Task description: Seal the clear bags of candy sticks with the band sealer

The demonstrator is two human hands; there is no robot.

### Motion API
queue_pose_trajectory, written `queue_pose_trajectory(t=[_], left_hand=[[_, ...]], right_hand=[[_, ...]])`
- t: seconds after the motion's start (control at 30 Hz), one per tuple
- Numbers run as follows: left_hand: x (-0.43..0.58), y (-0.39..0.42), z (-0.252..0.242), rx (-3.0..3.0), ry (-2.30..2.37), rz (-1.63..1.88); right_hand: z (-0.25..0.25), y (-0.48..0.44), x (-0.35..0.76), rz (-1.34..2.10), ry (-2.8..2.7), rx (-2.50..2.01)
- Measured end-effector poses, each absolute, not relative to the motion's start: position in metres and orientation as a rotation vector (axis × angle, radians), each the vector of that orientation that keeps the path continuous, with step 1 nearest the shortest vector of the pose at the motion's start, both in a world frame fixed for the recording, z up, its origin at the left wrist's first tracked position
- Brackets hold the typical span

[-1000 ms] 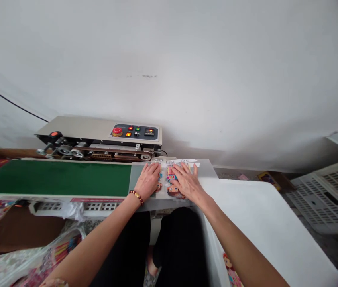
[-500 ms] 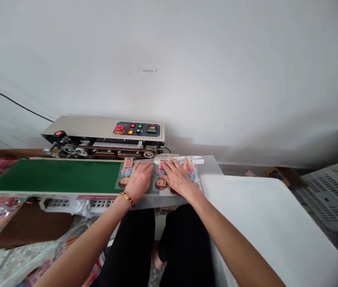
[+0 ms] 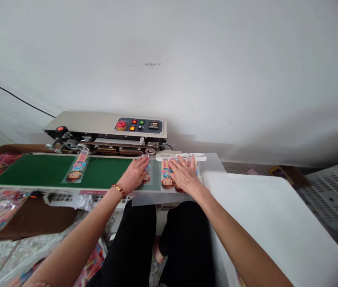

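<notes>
Your left hand [image 3: 133, 174] lies on a printed packet [image 3: 147, 178] near the right end of the green belt [image 3: 40, 171], fingers close together; whether they pinch it, I cannot tell. Your right hand [image 3: 184, 174] rests with its fingers spread over a row of packets [image 3: 167, 180], pressing from above rather than closing on them, and these sit on the translucent sheet [image 3: 213, 167] just right of the left hand's packet. Well to the left, a lone packet [image 3: 75, 172] lies slightly tilted on the belt, its far end by the rollers of the sealing machine [image 3: 82, 124]. The white table [image 3: 264, 215] stands beside your right forearm.
</notes>
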State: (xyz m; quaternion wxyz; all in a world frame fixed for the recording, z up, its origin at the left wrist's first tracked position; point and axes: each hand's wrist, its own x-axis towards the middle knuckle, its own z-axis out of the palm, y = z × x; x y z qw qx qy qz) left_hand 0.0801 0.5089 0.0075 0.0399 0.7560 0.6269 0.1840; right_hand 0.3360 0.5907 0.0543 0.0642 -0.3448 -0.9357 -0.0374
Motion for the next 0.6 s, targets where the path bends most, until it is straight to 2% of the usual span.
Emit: queue_pose_trajectory(t=[0.2, 0.4, 0.6], left_hand=[[0.063, 0.498, 0.015, 2.212, 2.238, 0.656], [0.144, 0.524, 0.013, 2.4, 1.886, 0.646], [0.121, 0.524, 0.006, 2.345, 1.843, 0.636]], right_hand=[[0.054, 0.588, 0.307, -0.082, -2.782, -0.985], [0.063, 0.587, 0.324, -0.116, -2.778, -1.108], [0.061, 0.587, 0.364, -0.138, -2.764, -1.217]])
